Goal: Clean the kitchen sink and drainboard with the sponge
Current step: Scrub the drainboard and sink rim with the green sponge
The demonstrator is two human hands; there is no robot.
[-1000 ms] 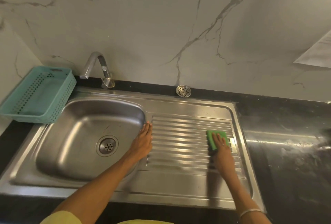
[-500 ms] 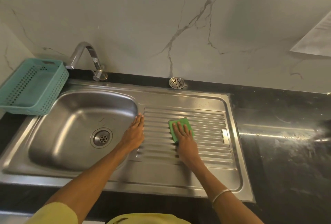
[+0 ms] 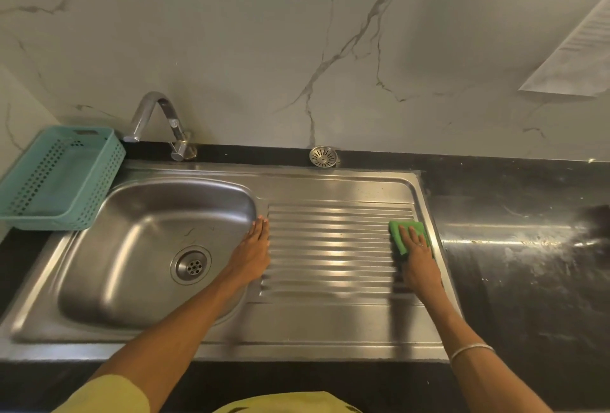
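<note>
A stainless steel sink (image 3: pixel 138 247) fills the left half of the unit, with a ribbed drainboard (image 3: pixel 333 247) on its right. My right hand (image 3: pixel 417 256) presses flat on a green sponge (image 3: pixel 396 231) at the drainboard's right end, fingers straight. My left hand (image 3: pixel 252 252) rests flat on the rim between basin and drainboard, fingers straight and pointing away from me. The sponge's near part is hidden under my right hand.
A teal perforated basket (image 3: pixel 56 178) stands at the sink's back left corner. A chrome tap (image 3: pixel 158 125) rises behind the basin. A loose metal strainer (image 3: pixel 324 156) lies against the wall. Black countertop (image 3: pixel 528 264) with pale smears extends right.
My right hand has slid the sponge along the ribs, from the drainboard's right end to its middle and back to the right end. My left hand has stayed on the rim.
</note>
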